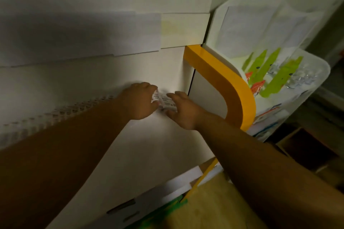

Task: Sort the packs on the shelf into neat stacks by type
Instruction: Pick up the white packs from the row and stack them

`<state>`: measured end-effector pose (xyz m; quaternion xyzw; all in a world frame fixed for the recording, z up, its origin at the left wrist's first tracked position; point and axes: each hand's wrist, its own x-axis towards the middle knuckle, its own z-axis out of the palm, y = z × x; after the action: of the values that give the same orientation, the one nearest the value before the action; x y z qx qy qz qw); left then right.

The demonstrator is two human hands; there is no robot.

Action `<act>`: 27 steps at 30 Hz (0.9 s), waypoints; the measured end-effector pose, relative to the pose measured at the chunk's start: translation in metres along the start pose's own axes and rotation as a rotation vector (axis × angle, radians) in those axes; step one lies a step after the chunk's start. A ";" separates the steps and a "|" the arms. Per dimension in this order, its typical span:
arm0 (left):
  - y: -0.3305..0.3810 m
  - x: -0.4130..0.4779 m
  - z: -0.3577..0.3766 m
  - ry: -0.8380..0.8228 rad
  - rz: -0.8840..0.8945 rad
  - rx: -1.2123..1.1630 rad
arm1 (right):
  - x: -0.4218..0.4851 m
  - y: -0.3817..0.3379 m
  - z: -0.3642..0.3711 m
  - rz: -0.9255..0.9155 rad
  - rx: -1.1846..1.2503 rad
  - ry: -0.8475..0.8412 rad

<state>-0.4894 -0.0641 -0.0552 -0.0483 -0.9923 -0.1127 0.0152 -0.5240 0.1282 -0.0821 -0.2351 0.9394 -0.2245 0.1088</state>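
Holding one flat printed pack (pixel 166 101) (blurred) are left hand (pixel 140 101), right hand (pixel 183 110).

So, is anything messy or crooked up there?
A little. The small white pack with black print, held between the left hand and right hand, sits crooked at the end of the blurry row of packs on the white shelf. Nothing looks spilled or broken.
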 end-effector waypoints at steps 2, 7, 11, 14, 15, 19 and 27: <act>-0.008 0.009 0.003 0.010 0.003 -0.004 | 0.009 0.002 0.004 0.017 -0.003 0.002; -0.017 0.028 0.012 0.006 0.044 0.009 | 0.032 0.009 0.009 0.047 0.002 -0.013; -0.020 0.043 0.022 0.004 0.060 0.013 | 0.048 0.017 0.013 0.060 -0.003 -0.025; -0.018 0.052 0.029 -0.015 0.080 0.049 | 0.059 0.024 0.022 0.089 -0.012 -0.086; -0.017 0.053 0.030 -0.019 0.082 0.066 | 0.065 0.028 0.029 0.096 0.001 -0.089; -0.014 0.056 0.035 -0.074 0.064 0.090 | 0.082 0.042 0.053 0.108 0.044 -0.109; -0.025 0.057 0.057 -0.041 0.049 -0.002 | 0.093 0.041 0.055 0.028 -0.015 -0.053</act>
<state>-0.5498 -0.0705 -0.1136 -0.0750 -0.9909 -0.1121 -0.0026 -0.6033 0.0948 -0.1587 -0.2287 0.9410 -0.2095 0.1351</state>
